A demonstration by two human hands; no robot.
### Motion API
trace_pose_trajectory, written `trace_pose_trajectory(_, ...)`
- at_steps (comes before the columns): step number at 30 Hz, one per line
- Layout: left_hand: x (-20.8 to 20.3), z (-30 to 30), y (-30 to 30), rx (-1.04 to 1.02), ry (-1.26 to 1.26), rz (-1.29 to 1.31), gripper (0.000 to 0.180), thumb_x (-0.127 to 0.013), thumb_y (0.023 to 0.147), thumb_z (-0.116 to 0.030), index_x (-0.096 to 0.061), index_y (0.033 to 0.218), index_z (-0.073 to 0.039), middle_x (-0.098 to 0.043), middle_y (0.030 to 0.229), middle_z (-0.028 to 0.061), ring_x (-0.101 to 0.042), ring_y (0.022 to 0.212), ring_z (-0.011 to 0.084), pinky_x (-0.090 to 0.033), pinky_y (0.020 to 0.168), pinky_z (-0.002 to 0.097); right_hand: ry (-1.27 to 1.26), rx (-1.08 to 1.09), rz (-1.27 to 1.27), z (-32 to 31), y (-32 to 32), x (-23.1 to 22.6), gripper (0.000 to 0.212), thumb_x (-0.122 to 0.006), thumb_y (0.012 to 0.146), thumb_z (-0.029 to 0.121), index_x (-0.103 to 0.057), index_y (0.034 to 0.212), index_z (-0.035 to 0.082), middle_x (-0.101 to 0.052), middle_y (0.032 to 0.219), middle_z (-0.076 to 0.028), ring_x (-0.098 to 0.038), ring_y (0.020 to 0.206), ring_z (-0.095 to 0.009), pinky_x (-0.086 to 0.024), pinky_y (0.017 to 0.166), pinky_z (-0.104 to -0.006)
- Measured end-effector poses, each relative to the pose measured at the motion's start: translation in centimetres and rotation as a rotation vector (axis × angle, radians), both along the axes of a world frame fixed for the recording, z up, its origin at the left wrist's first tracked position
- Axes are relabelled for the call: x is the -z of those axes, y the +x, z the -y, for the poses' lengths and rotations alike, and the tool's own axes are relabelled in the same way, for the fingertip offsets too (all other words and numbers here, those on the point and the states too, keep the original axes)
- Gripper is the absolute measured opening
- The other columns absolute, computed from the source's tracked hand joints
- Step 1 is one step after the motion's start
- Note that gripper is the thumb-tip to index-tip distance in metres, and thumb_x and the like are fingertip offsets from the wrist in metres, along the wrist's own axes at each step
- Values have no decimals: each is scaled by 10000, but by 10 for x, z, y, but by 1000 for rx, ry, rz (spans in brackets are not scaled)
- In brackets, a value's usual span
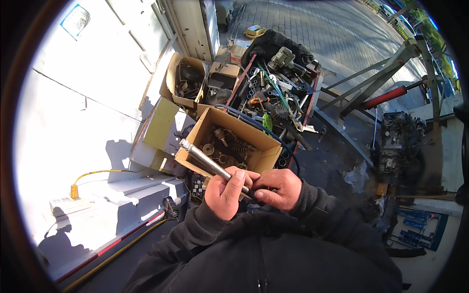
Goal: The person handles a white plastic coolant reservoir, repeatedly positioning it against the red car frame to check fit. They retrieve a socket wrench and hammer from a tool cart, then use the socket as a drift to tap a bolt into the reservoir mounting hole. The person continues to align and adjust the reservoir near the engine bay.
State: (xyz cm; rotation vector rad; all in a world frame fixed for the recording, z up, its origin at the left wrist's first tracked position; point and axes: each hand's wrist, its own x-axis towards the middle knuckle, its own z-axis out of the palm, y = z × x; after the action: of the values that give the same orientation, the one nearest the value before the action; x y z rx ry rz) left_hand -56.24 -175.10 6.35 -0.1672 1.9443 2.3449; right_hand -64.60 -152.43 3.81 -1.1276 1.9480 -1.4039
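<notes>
A silver torque wrench slants across in front of my chest, its head pointing up and to the left. My left hand is closed round the lower part of its shaft, thumb lying along the metal. My right hand has its fingers curled at the dark handle end, which the fingers partly hide. Just beyond the wrench stands an open cardboard box with greasy metal parts inside.
A red-edged tray heaped with tools stands beyond the box. More cardboard boxes line the white wall. At right are a steel frame with a red cylinder, an engine and a blue tool tray. A yellow cable crosses the ledge.
</notes>
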Motion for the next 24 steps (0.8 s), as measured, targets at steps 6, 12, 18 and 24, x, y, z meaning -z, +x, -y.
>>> trace_pose_trajectory(6, 19, 55, 29, -286, 221, 282, 437, -512, 1178, -422, -510, 887, -97, -550, 658, 60, -550, 536, 181, -523, 579, 353, 1309, 629, -99, -104, -100, 139, 580, -751, 958, 306, -524, 1415, 30, -675, 1304, -285, -671, 1275, -447, -562, 1046, -577)
trace_pose_trajectory(12, 32, 59, 36, -332, 335, 375, 431, -524, 1176, -421, -508, 883, -106, -528, 664, 40, -480, 500, 138, -458, 527, 320, 1182, 510, -174, -101, -109, 152, 473, -734, 995, 356, -560, 1307, 46, -759, 1103, -245, -733, 1077, -476, -592, 898, -601)
trace_pose_trajectory(18, 35, 57, 28, -255, 313, 356, 478, -537, 1176, -437, -518, 836, -102, -540, 679, 30, -461, 497, 109, -414, 515, 278, 1011, 556, -267, -56, -116, 58, 323, -686, 959, 259, -670, 1130, -15, -761, 1076, -291, -732, 1018, -517, -592, 924, -584)
trace_pose_trajectory(24, 37, 52, 16, -144, 257, 389, 432, -551, 1178, -403, -527, 855, -117, -514, 675, -9, -460, 517, 94, -393, 513, 272, 1154, 504, -453, -16, -122, -20, 281, -696, 933, 211, -681, 1150, 33, -777, 1020, -240, -743, 989, -479, -593, 877, -564)
